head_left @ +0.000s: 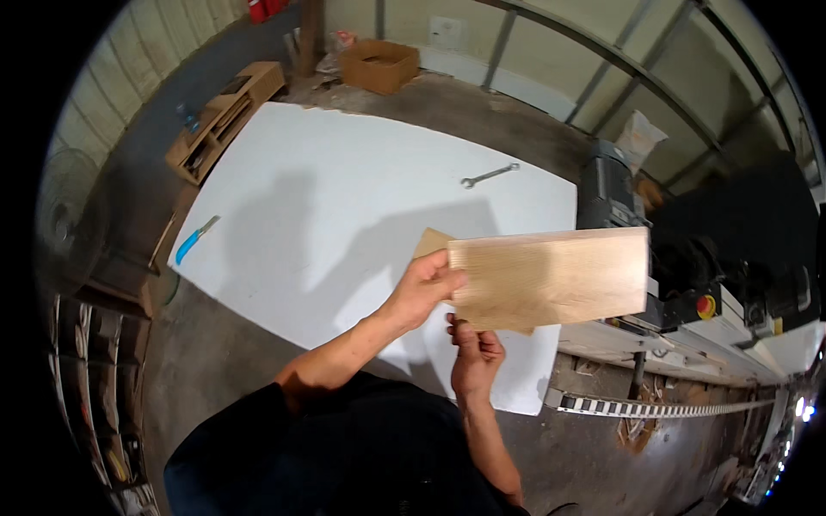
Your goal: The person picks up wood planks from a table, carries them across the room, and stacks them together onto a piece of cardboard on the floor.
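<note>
A pale, rectangular wooden board [551,279] with visible grain is held up over the right part of the white table. My left hand [422,291] grips its left end, thumb on the face towards me and fingers behind. Just below the board's lower left corner is my right hand [476,354], its fingers curled in; what they hold, if anything, is hidden. Beneath the raised board, a second light-brown wooden piece [432,242] lies on the table, mostly covered from view.
On the white table [344,155] lie a wrench [490,176] at the far right and a blue-handled knife [196,241] at the left. A machine with a red stop button [705,307] stands right. Behind are a cardboard box [379,66] and a wooden shelf unit [225,120].
</note>
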The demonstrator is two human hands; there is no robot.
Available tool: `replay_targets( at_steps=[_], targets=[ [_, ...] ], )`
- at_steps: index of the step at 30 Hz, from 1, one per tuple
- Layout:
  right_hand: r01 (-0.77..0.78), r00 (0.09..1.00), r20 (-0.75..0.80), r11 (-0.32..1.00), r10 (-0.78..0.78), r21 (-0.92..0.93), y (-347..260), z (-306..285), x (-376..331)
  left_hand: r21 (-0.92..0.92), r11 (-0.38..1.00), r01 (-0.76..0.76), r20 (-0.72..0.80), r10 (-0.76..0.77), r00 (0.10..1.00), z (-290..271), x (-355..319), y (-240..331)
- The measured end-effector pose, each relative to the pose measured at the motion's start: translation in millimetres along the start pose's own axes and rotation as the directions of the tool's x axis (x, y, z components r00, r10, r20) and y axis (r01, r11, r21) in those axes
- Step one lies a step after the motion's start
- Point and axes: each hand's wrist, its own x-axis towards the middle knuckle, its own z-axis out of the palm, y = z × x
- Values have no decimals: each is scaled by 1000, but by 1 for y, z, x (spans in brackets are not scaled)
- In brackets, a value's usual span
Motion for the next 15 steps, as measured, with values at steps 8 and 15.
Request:
replay_targets(
  at_steps=[8, 15],
  targets=[
    [223, 917, -364, 966, -162, 130, -39, -55, 53, 37, 999, -16, -52, 18, 998, -48, -3, 5],
    [322, 926, -247, 939, -286, 119, -63, -98, 51, -49, 998, 44, -201, -53, 978, -68, 2, -10]
  ],
)
